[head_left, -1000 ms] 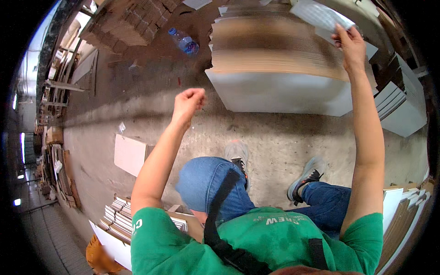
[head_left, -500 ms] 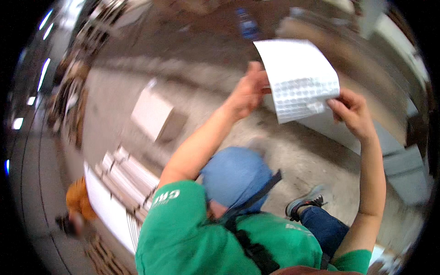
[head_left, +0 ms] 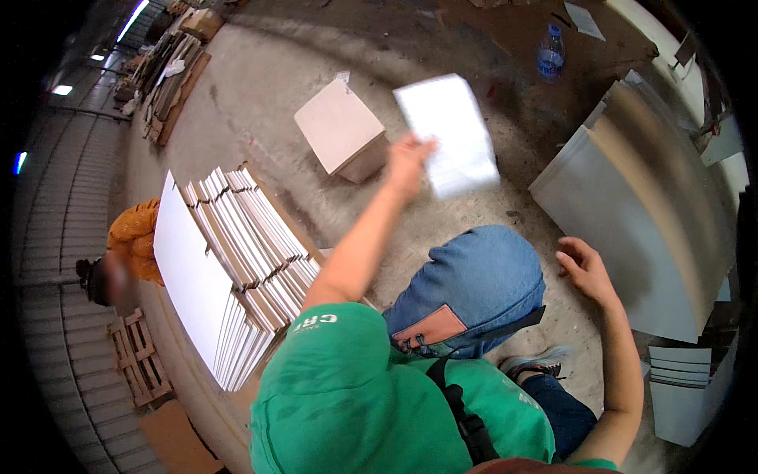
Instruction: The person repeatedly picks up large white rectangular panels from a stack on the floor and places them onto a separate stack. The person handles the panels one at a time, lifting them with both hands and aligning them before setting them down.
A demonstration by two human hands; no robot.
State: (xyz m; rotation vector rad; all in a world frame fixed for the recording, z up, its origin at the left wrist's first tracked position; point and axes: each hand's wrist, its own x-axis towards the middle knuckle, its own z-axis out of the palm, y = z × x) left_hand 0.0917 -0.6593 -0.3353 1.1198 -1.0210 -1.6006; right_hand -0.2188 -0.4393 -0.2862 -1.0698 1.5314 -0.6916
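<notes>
My left hand [head_left: 408, 164] is closed on the edge of a white sheet [head_left: 450, 130], held out in front of me above the floor. Motion smears the sheet, so nothing on its surface can be made out. My right hand [head_left: 586, 270] is apart from the sheet, with fingers loosely bent and spaced, holding nothing. It hovers beside the large pale grey panels [head_left: 624, 237] on my right. Beyond my left hand, a closed cardboard box [head_left: 339, 126] sits on the floor.
Strapped bundles of flat white board [head_left: 237, 237] stand at left, near a person in orange clothing [head_left: 138, 233]. A wooden pallet [head_left: 140, 355] lies behind them. Far right are a plastic bottle [head_left: 550, 54] and smaller grey pieces [head_left: 683, 379]. Blue denim [head_left: 482, 276] with a tan patch fills the centre.
My right hand has let go of the sheet and dropped away. My left hand keeps hold of it. The view has shifted, showing more of the boards on the left and the panels on the right.
</notes>
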